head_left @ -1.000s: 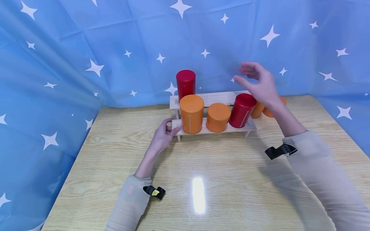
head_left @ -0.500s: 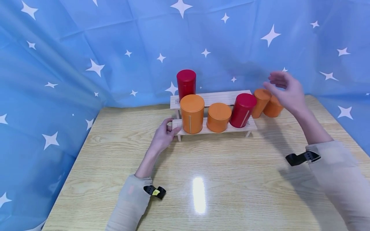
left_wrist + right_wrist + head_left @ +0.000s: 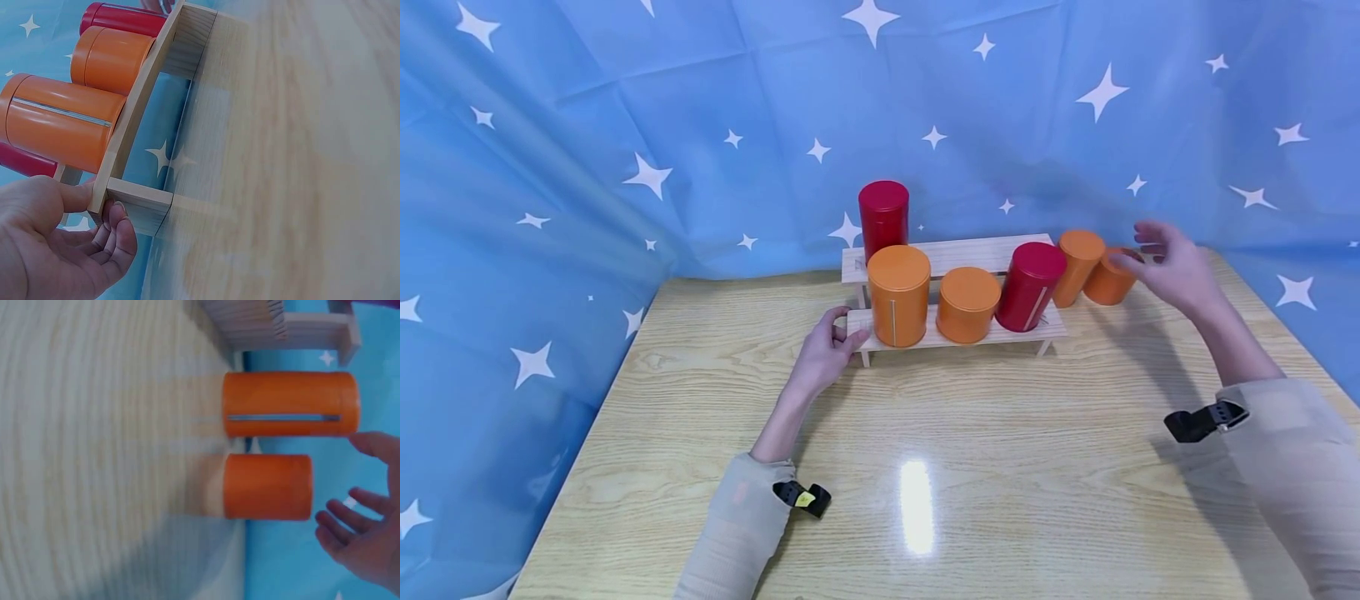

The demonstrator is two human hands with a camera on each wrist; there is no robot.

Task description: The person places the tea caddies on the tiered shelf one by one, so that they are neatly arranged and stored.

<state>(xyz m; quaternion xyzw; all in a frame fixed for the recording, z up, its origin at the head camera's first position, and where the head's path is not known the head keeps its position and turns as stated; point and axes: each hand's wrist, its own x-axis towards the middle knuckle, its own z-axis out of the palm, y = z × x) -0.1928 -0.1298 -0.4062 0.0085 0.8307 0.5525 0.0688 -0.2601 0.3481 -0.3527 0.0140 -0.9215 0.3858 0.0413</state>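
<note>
My left hand [image 3: 826, 354] grips the left end of a two-tier wooden rack [image 3: 955, 337], thumb on top and fingers curled beneath the lower board, as the left wrist view shows. On that lower board stand a tall orange canister [image 3: 898, 300], a short orange canister [image 3: 968, 307] and a red canister [image 3: 1030, 287]. Another red canister [image 3: 883, 218] is on the upper board at left. My right hand [image 3: 1176, 271], fingers loosely spread and holding nothing, hovers just right of a small orange canister [image 3: 1108, 279]. Beside that one stands a slim orange canister [image 3: 290, 404].
The rack and canisters stand near the back of a pale wood-grain table [image 3: 985, 467]. Behind it hangs a blue curtain [image 3: 760, 75] with white stars, which also covers the left and right sides. A bright light reflection lies on the tabletop.
My right hand has moved right and down, from above the rack's right end to beside the small orange canister, uncovering both orange canisters there. The left hand stays on the rack.
</note>
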